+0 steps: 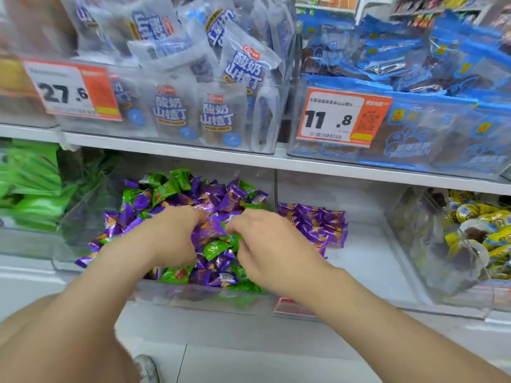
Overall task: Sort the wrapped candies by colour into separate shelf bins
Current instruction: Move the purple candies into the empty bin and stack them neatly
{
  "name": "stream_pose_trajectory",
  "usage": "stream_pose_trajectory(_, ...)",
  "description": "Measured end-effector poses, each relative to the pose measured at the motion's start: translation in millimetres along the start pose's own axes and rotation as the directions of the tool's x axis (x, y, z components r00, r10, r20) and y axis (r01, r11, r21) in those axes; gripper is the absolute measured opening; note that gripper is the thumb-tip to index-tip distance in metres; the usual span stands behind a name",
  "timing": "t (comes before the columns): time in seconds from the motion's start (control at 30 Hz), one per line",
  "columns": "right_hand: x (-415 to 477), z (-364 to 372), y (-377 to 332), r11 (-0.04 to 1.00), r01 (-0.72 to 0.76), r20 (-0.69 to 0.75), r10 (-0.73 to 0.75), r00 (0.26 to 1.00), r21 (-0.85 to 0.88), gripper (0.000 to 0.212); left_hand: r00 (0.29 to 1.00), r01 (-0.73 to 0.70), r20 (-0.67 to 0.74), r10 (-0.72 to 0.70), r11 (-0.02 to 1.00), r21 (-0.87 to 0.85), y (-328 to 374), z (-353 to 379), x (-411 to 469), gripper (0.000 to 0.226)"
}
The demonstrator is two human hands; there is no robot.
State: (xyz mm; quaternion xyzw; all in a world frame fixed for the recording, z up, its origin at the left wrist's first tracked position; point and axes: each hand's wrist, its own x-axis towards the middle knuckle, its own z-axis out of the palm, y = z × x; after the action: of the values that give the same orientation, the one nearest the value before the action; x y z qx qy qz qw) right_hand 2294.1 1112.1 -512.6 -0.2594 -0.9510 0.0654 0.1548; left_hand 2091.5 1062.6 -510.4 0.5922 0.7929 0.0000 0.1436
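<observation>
The left hand (166, 236) curls its fingers round purple candies (208, 230) in the middle bin (193, 295), where green candies (214, 248) are mixed in. The right hand (265, 244) digs in just beside it, fingers curled; what it holds cannot be told. The right bin (359, 258) has a purple-only pile (312, 225). On the shelf above, price tags read 27.6 (69, 91) and 11.8 (331, 118), and packs (168, 109) read 酸奶山楂丁.

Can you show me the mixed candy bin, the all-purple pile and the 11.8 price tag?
mixed candy bin (90, 214), head view, on its clear left wall.
all-purple pile (312, 225), head view, middle of the heap.
11.8 price tag (327, 120), head view, white part with the digits.
</observation>
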Motion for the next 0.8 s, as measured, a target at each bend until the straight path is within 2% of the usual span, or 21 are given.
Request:
stream_pose_trajectory(0.1,21,13,-4,0.993,-0.094,0.002,0.094,0.996,-0.069,0.020,0.997,-0.017,-0.076,0.021,0.998,0.057,-3,4,3,0.037)
stream_pose_trajectory(0.17,34,19,-5,0.992,-0.124,0.004,0.124,0.992,-0.038,0.028,0.992,-0.023,-0.126,0.029,0.999,0.049,-4,4,6,0.030)
stream_pose_trajectory(0.27,50,26,-7,0.989,-0.134,0.081,0.129,0.988,0.062,0.046,0.992,-0.054,-0.111,0.058,0.998,0.040,-10,4,11,0.029)
stream_pose_trajectory(0.37,57,32,-6,0.975,-0.153,0.092,0.139,0.986,0.161,0.039,0.986,-0.104,-0.140,0.091,0.990,-0.093,-18,1,14,0.025)
stream_pose_trajectory(0.5,59,30,-2,0.936,-0.256,0.025,0.257,0.966,0.242,0.031,0.972,-0.107,-0.232,0.049,0.964,-0.243,-28,-1,17,0.027)
stream_pose_trajectory(0.63,50,22,-6,0.920,-0.326,-0.127,0.358,0.925,0.216,0.013,0.938,-0.057,-0.344,0.038,0.997,-0.045,-31,1,28,0.043)
stream_pose_trajectory(0.8,38,16,-7,0.946,-0.271,-0.161,0.299,0.940,0.176,0.016,0.976,0.016,-0.217,0.013,0.991,0.133,-21,6,35,0.038)
